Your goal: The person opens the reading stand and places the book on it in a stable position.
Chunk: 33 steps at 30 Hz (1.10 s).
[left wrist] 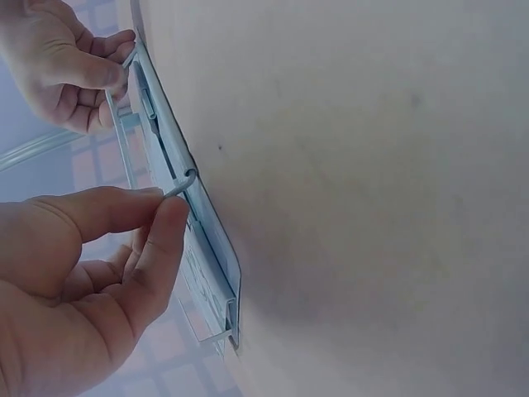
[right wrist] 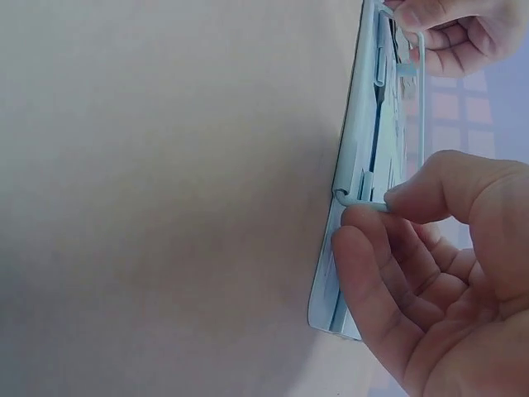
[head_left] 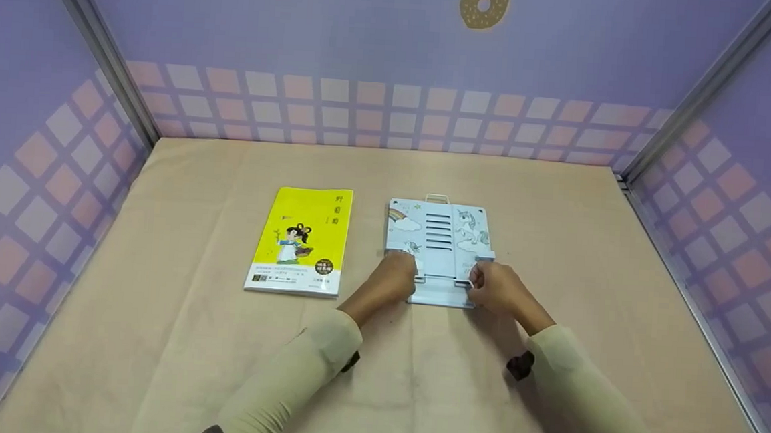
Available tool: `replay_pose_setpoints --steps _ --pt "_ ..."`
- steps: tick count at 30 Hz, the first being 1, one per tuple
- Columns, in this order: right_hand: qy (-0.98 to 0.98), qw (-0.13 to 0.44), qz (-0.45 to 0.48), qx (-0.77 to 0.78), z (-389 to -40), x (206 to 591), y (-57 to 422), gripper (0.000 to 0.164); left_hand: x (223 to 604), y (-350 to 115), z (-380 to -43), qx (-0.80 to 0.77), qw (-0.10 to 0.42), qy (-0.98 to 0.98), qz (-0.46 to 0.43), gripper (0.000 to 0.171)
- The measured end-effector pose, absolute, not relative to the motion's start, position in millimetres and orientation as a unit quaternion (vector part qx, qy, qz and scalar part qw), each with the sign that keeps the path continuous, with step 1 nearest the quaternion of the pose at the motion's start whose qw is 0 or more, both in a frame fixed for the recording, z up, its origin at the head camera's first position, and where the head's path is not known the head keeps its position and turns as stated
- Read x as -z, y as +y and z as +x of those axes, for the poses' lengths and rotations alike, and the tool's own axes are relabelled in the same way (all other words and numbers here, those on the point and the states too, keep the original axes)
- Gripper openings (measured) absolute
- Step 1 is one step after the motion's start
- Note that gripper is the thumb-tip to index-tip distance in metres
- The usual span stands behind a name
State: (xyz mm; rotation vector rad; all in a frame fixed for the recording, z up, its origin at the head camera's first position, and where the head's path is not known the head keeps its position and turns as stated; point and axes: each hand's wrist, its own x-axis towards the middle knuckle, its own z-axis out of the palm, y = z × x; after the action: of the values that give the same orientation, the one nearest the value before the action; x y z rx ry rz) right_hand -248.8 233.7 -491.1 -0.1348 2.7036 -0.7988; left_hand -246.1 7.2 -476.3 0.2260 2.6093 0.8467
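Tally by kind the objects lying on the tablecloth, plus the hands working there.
Books: 1 (yellow book)
Stands: 1 (light-blue stand)
Hands: 2 (left hand, right hand, both pinching the stand's wire)
Total: 4

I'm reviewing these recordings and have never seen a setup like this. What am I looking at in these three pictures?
There is no machine here: a person works with two bare hands. The wide picture comes from a camera on the head, looking forward and down. The other two come from cameras worn on the left and right wrists, each showing that hand's work close up.

On a beige cloth lie a yellow book and, beside it, a light-blue stand with slots and unicorn drawings. The left hand and right hand each pinch a thin wire part near the stand's lower edge.
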Motion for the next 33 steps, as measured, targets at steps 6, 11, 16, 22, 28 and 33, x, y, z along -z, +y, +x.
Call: replay_pose_setpoints --steps 6,11,16,22,28,33 --pt "0.944 0.167 -0.068 0.274 -248 489 235 0.018 473 4 -244 -0.289 0.192 0.932 0.102 0.012" --pt "0.944 0.170 -0.090 0.270 -249 485 236 0.019 472 3 -244 -0.285 0.179 0.933 0.126 0.010" --pt "0.939 0.180 -0.102 0.276 -249 484 239 0.020 471 3 -245 -0.273 0.188 0.934 0.129 0.009" --pt "0.929 0.197 -0.119 0.292 -251 477 247 0.013 468 3 -252 -0.233 0.208 0.939 0.141 0.020" --pt "0.918 0.187 -0.083 0.341 -260 466 253 0.014 456 -9 -264 -0.252 0.211 0.938 0.108 0.019" --pt "0.911 0.125 -0.029 0.393 -276 467 257 0.021 449 -17 -280 -0.307 0.176 0.933 0.062 0.016"
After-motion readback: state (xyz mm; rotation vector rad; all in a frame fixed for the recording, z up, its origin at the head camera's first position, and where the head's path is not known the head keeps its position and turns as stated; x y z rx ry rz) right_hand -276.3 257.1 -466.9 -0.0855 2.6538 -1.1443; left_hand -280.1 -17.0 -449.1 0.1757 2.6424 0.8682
